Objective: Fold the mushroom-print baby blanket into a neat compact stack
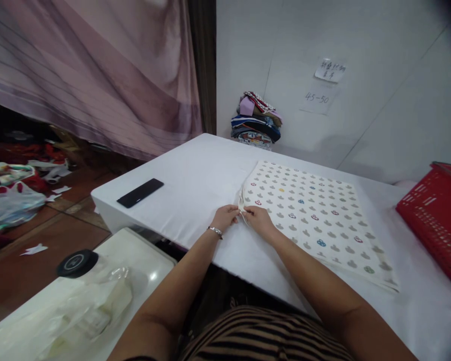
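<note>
L hand (224, 217) & R hand (259, 219) side by side, forearms converging, fingers pinching patterned cloth (308, 220) corner edge.

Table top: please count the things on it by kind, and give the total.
Patterned cloth, its edge pinched by the left hand and the right hand: 1
Black phone: 1
Red basket: 1
Pile of folded clothes by the wall: 1
Total: 4
</note>
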`<state>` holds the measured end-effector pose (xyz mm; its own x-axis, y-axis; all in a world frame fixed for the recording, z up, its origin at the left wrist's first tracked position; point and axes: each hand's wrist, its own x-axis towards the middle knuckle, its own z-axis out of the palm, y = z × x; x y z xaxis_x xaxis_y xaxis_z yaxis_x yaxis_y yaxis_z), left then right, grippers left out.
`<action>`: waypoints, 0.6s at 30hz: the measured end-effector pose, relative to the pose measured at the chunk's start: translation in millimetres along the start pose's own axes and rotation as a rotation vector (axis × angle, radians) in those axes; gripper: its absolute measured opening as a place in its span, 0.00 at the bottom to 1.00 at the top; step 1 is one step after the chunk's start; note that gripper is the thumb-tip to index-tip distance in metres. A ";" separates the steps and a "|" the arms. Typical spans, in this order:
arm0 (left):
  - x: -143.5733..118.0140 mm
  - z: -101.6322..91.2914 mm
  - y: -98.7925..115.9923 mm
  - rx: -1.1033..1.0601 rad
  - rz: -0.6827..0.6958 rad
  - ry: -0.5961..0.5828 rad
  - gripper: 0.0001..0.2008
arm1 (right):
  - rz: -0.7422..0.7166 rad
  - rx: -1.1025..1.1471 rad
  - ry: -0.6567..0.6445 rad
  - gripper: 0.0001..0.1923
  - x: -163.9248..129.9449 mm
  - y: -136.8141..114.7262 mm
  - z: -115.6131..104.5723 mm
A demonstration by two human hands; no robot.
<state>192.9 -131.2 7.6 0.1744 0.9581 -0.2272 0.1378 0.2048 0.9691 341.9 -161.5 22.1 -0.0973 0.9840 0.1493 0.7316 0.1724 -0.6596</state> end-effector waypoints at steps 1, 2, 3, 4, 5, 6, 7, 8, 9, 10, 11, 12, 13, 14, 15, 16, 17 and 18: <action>-0.6 0.5 1.2 0.003 -0.008 0.002 0.07 | 0.004 0.049 0.003 0.11 0.2 2.2 0.6; -1.3 1.1 2.7 0.005 -0.016 0.005 0.07 | 0.005 0.087 0.002 0.11 0.2 3.8 0.9; -2.2 1.5 4.2 0.007 -0.023 0.010 0.06 | 0.001 0.105 -0.001 0.12 0.0 4.7 0.8; -3.2 1.8 5.9 0.010 -0.029 0.015 0.06 | -0.003 0.101 -0.005 0.12 -0.4 4.7 0.3; -4.3 2.0 7.4 0.014 -0.033 0.018 0.05 | -0.004 0.075 -0.005 0.12 -0.9 3.8 -0.8; -5.4 2.1 8.9 0.017 -0.035 0.022 0.05 | -0.005 0.033 0.002 0.13 -1.6 2.1 -2.2; -6.4 2.0 10.2 0.017 -0.038 0.028 0.05 | -0.009 -0.019 0.018 0.13 -2.4 -0.3 -3.8; -7.3 1.9 11.1 0.013 -0.041 0.035 0.04 | -0.016 -0.073 0.038 0.13 -3.4 -3.0 -5.4; -8.1 2.0 11.8 0.008 -0.041 0.042 0.04 | -0.028 -0.124 0.055 0.13 -4.4 -5.9 -6.8; -8.7 2.1 12.2 0.000 -0.039 0.048 0.04 | -0.045 -0.173 0.062 0.13 -5.5 -8.7 -7.7; -9.2 2.5 12.3 -0.009 -0.037 0.052 0.04 | -0.066 -0.217 0.058 0.13 -6.8 -11.2 -8.1; -9.4 3.0 12.1 -0.013 -0.037 0.055 0.04 | -0.086 -0.253 0.046 0.12 -8.0 -13.3 -8.0; -9.5 3.8 11.8 -0.012 -0.040 0.059 0.04 | -0.102 -0.281 0.029 0.12 -9.2 -14.9 -7.4; -9.4 4.5 11.3 -0.009 -0.048 0.063 0.04 | -0.113 -0.303 0.012 0.11 -10.3 -16.2 -6.6; -9.2 5.2 10.7 -0.004 -0.058 0.068 0.04 | -0.117 -0.322 0.000 0.11 -11.2 -17.2 -5.6; -8.9 5.7 10.2 0.000 -0.066 0.075 0.03 | -0.118 -0.337 -0.008 0.10 -11.8 -17.9 -4.7; -8.5 6.0 9.6 -0.001 -0.070 0.078 0.03 | -0.117 -0.350 -0.015 0.10 -12.2 -18.4 -3.9; -7.9 6.0 9.0 -0.013 -0.071 0.077 0.02 | -0.116 -0.362 -0.019 0.10 -12.3 -18.8 -3.3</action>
<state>198.6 -138.2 17.6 0.0894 0.9534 -0.2882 0.1342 0.2751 0.9520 331.5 -177.0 35.0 -0.2036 0.9601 0.1916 0.9055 0.2591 -0.3361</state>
